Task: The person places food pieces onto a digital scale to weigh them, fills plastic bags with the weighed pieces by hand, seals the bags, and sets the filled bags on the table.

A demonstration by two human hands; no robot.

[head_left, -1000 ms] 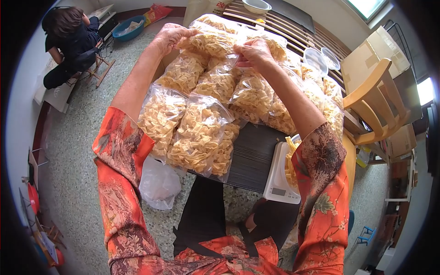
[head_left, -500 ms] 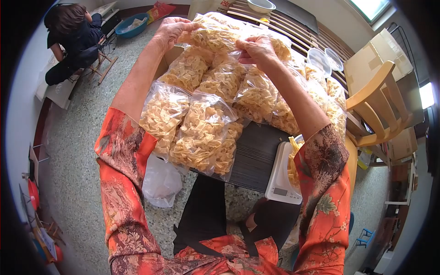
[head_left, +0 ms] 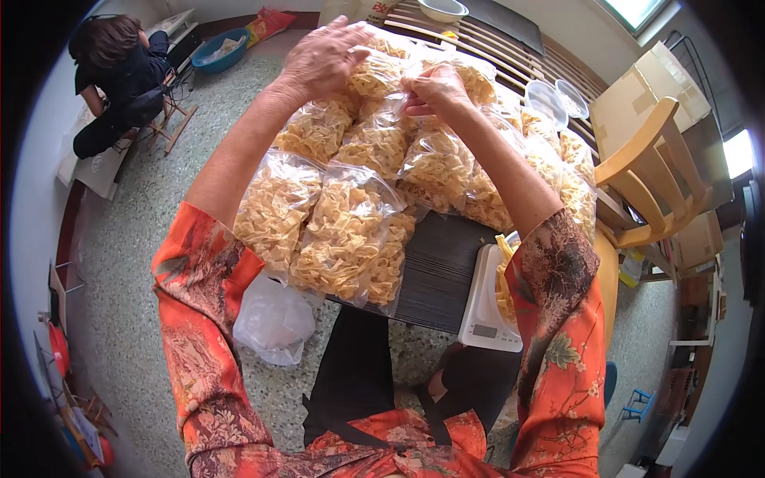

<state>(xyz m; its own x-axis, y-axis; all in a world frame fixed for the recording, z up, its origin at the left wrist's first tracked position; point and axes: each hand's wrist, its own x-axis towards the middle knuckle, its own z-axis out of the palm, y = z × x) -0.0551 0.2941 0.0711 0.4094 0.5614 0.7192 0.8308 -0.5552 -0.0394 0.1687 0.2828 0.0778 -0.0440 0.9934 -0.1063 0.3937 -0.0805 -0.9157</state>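
Observation:
Clear plastic bags of pale, curled dried strips are piled on the dark table (head_left: 434, 271). At the back of the pile, my left hand (head_left: 325, 57) lies over the left side of a filled bag (head_left: 376, 76), its fingers stretched out. My right hand (head_left: 437, 92) has thumb and fingers pinched together at that bag's near right corner; the fingertips partly hide the plastic. Closer to me, a front bag (head_left: 347, 239) leans beside another filled bag (head_left: 275, 207), both untouched.
A white kitchen scale (head_left: 488, 328) carries a container of yellow strips (head_left: 504, 275), partly behind my right sleeve. A white plastic bag (head_left: 275, 323) hangs at the table's left edge. A wooden chair (head_left: 657, 179) stands at right. Another person (head_left: 119, 80) sits at far left.
My left hand has let go of the bag's left corner and spread its fingers over the bag. My right hand still pinches near the other corner, shifted slightly.

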